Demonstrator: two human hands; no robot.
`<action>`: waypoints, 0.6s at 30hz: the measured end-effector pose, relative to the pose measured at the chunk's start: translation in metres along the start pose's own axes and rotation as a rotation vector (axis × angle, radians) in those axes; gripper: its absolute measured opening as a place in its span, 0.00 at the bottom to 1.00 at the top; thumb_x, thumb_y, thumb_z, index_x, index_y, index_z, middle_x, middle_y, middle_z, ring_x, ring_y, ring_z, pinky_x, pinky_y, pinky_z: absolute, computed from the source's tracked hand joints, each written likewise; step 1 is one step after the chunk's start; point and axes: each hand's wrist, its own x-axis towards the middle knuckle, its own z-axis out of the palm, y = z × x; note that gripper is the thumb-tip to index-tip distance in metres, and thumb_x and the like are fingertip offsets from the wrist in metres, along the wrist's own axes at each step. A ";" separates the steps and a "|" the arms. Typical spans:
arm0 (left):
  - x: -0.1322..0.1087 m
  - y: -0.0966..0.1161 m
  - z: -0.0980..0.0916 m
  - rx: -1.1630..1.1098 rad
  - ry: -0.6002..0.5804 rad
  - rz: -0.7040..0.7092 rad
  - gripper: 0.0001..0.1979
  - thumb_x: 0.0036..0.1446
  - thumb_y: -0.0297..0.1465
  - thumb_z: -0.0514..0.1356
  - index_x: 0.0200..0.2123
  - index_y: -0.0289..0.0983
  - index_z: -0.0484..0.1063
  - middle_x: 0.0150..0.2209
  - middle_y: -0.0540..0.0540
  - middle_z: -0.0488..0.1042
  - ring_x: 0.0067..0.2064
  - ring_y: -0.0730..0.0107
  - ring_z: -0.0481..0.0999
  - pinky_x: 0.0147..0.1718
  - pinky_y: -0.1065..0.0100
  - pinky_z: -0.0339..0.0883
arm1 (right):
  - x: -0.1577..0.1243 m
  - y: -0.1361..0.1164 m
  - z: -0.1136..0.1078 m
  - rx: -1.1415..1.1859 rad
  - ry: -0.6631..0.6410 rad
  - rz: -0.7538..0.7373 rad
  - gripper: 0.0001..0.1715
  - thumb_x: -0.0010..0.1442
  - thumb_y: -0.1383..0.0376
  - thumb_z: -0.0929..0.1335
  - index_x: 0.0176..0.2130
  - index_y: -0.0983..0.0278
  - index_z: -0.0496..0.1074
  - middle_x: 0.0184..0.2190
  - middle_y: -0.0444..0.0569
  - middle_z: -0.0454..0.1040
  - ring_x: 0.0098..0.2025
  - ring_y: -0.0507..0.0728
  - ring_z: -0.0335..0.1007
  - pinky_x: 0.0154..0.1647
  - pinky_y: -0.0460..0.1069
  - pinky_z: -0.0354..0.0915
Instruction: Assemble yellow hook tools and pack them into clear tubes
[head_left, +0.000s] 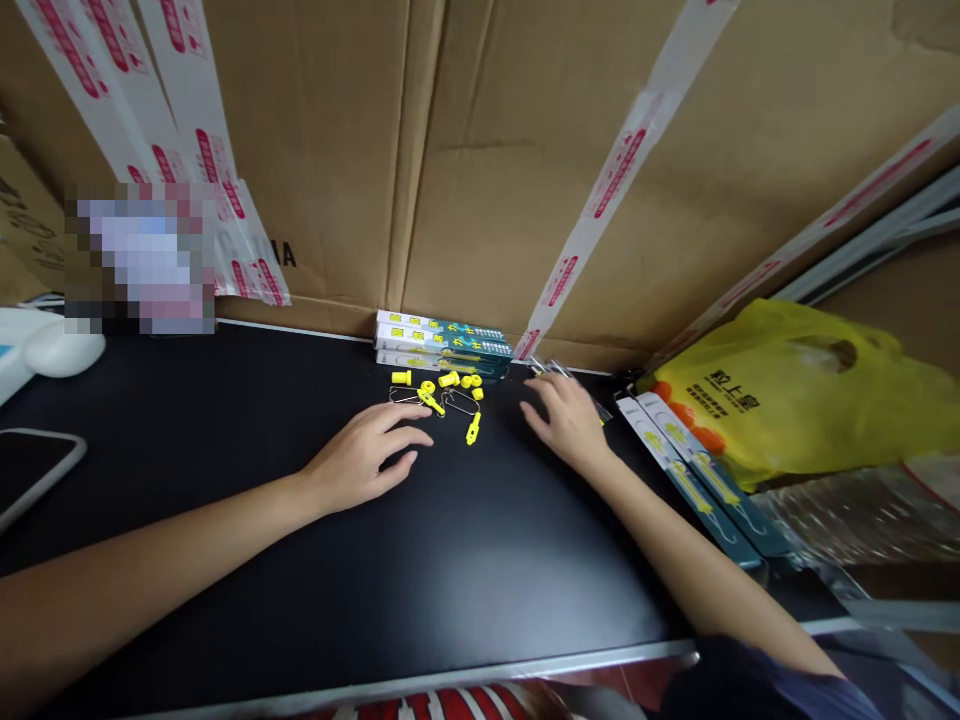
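Observation:
Fingers spread, my left hand (367,455) hovers over or rests on the black tabletop (465,560), just left of several small yellow plastic parts. Among these are a yellow cylindrical cap (402,378) and a yellow slotted piece (473,429). Thin metal hooks (466,401) lie mixed in with them. To the right, my right hand (566,420) is also open, its fingers reaching toward clear, slender pieces (553,368) by the cardboard wall. The hand partly hides those pieces, and I cannot tell whether it touches them. Neither hand visibly holds anything.
Slim printed boxes (442,345) are stacked behind the parts. Two similar boxes (694,475) lie at right, beside a yellow plastic bag (810,390). A big taped carton (510,180) walls the back. At left are a phone (34,470) and a white object (64,345).

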 end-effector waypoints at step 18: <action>-0.002 -0.001 0.002 0.019 -0.009 0.038 0.11 0.60 0.25 0.53 0.43 0.37 0.74 0.50 0.43 0.73 0.52 0.64 0.73 0.52 0.59 0.67 | -0.004 0.039 0.007 -0.284 -0.256 0.315 0.13 0.61 0.60 0.63 0.36 0.66 0.72 0.37 0.56 0.70 0.39 0.61 0.65 0.34 0.50 0.57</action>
